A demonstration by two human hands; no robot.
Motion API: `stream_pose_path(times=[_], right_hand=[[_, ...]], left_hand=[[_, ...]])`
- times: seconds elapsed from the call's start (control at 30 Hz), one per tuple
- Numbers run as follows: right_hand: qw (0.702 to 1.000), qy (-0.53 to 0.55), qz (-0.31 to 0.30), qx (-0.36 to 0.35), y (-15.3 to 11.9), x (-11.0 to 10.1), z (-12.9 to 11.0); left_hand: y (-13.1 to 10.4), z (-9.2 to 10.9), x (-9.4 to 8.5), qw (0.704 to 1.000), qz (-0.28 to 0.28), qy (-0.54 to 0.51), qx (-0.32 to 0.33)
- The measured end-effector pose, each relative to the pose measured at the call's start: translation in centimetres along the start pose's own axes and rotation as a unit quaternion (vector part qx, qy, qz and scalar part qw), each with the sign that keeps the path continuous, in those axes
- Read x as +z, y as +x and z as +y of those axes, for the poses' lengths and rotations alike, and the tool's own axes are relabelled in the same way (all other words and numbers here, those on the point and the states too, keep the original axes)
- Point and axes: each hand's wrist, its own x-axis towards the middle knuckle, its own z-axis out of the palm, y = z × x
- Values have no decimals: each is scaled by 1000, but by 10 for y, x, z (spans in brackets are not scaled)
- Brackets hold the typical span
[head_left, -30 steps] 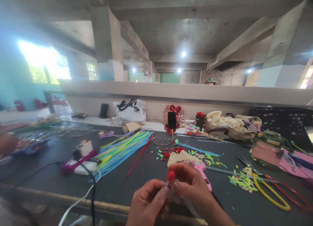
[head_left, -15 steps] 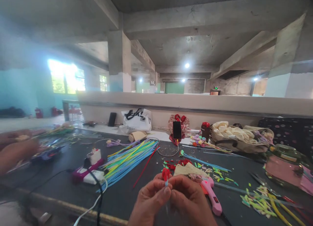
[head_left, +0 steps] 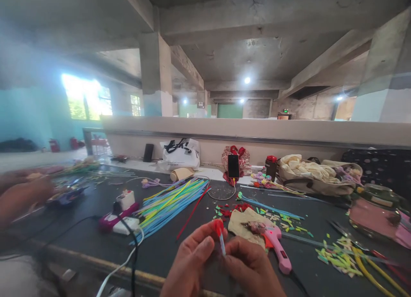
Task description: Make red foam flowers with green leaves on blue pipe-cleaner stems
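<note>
A small red fuzzy piece (head_left: 218,227) with a light blue stem (head_left: 222,244) below it is held between my two hands at the bottom centre. My left hand (head_left: 197,256) pinches the red top. The fingertips of my right hand (head_left: 248,262) close on the lower end of the blue stem. Just right of my hands, a pink glue gun (head_left: 278,245) rests with its nozzle over a beige cloth (head_left: 237,223). Red scraps (head_left: 226,212) lie behind the cloth.
Blue, green and yellow stems (head_left: 176,207) lie left of centre, near a power strip (head_left: 120,218). Cut pieces (head_left: 337,256), scissors (head_left: 346,235) and a glass container (head_left: 369,211) are right. Behind stands a phone (head_left: 233,166). Another person's hand (head_left: 28,198) is far left.
My hands have moved slightly apart, exposing more of the blue stem, and the red piece now tilts left. The glue gun and cloth show more fully.
</note>
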Motion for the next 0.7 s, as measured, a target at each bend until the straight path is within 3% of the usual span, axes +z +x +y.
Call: stream_pose_path(times=[0.17,0.33,0.57,0.63,0.7], right_hand=[[997,-71,-37,8,-6,-6,-4],[997,-70,-44,4,-10,-7,-2],[993,-108,-54,-10,-10,-7,-1],[996,-79,-33,-30,-10,-9,-3],[997,-55,34,-46,-9,-11,-5]], left_hand=[[-2,3,-4,999,39,20,-25],[0,-4,-6,996,43,74,18],[-1,-8,-5,998,59,30,21],[-1,-9,-5,998,64,19,19],[-1,-9,-5,998,62,21,17]])
